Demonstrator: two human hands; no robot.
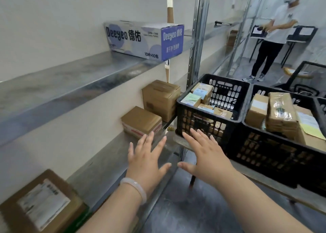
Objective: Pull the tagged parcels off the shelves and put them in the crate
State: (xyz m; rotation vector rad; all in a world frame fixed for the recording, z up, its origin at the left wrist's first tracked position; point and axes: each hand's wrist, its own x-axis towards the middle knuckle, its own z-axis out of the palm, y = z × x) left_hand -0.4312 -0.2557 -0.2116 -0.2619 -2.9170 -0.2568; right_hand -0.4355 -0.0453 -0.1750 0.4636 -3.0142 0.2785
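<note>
Left hand, right hand: both released, fingers spread, holding nothing. Small parcel just ahead of the left hand, at the front edge of the lower shelf. Crate stands just beyond that edge. Advisable: confirm its tag, clasp opposite sides, lift clear of the crate rim.

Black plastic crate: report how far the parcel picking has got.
Done: several small parcels lie in the black plastic crate. In hand: nothing; left hand and right hand are open. Left: two brown cardboard boxes and a labelled brown box sit on the lower metal shelf; whether tagged, unclear.
</note>
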